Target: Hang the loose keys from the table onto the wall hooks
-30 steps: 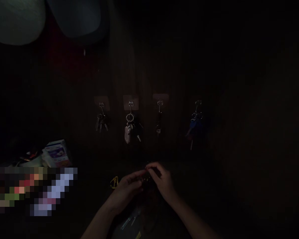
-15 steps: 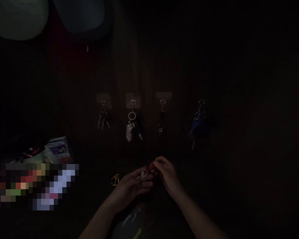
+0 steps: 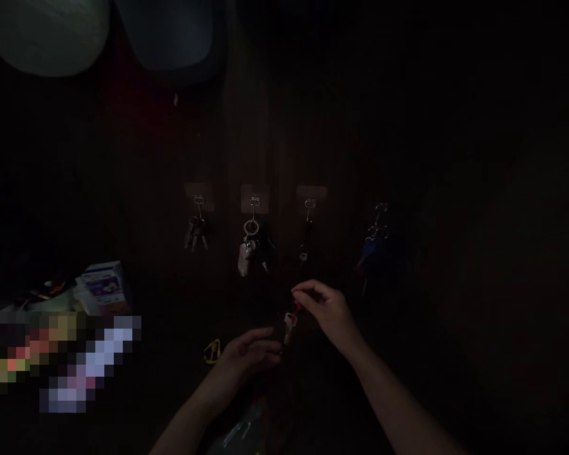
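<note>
My right hand (image 3: pixel 327 313) pinches a red cord (image 3: pixel 296 306) between thumb and fingertips. From that cord hangs a key (image 3: pixel 289 323) with a pale head, its blade pointing down. Just left of the key, my left hand (image 3: pixel 250 356) is open, fingers stretched toward it and apart from it. Beyond the hands, bunches of keys hang from hooks on a dark upright surface: small keys (image 3: pixel 196 234) at left, a ring with a pale fob (image 3: pixel 245 258), a dark strap with a metal end (image 3: pixel 304 253), and a blue key bunch (image 3: pixel 370 249) at right.
A yellow loop (image 3: pixel 212 351) lies left of my left hand. Further left stands a white and purple box (image 3: pixel 103 287) beside blurred-out items. Below my hands is a clear bag (image 3: pixel 241 430) with shiny metal pieces. Two caps or rounded covers (image 3: pixel 52 38) hang at upper left.
My right hand has lifted the red cord and key up, off my left palm. My left hand has drawn a little left and down, now without the key on it.
</note>
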A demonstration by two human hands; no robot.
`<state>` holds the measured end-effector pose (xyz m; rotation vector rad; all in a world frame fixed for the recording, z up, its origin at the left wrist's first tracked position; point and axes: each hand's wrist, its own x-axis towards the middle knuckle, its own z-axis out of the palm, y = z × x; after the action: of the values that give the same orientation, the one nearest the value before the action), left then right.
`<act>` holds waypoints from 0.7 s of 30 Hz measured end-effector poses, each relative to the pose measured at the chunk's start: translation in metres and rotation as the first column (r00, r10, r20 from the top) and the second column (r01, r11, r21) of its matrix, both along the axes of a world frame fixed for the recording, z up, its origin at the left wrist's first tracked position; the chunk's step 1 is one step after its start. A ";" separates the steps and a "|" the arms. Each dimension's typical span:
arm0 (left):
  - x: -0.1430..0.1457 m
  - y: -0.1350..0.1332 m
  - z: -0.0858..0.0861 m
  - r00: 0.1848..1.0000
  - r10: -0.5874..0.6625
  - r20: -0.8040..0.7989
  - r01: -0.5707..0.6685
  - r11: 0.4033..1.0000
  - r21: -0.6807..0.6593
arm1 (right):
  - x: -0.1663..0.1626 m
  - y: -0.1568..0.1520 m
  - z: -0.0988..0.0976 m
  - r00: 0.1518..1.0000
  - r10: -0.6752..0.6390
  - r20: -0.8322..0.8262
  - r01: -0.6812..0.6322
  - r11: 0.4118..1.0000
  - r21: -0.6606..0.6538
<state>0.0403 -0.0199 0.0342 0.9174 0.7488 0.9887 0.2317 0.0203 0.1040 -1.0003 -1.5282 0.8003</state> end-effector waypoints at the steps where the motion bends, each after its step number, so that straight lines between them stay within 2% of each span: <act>1: 0.000 0.000 -0.001 1.000 0.011 -0.023 -0.011 1.000 0.012 | 0.003 0.002 0.007 1.000 -0.008 0.026 0.007 0.999 0.033; 7: -0.001 0.006 -0.008 0.990 0.067 -0.124 -0.057 0.995 0.079 | 0.018 0.022 0.053 0.988 -0.150 0.030 0.140 0.968 0.210; 12: 0.001 0.006 -0.008 0.983 0.070 -0.169 -0.049 0.991 0.127 | 0.024 0.045 0.083 0.980 -0.200 -0.026 0.196 0.916 0.350; 16: 0.001 0.004 -0.008 0.978 0.050 -0.202 -0.022 0.990 0.140 | 0.021 0.058 0.098 0.977 -0.200 -0.071 0.212 0.911 0.354; 21: 0.000 0.005 -0.008 0.971 0.051 -0.233 -0.010 0.985 0.171 | 0.017 0.068 0.102 0.977 -0.197 -0.077 0.211 0.925 0.314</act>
<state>0.0403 -0.0151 0.0263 1.1900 0.8914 0.9909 0.2491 0.0880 0.2056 -0.8739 -1.4324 0.4059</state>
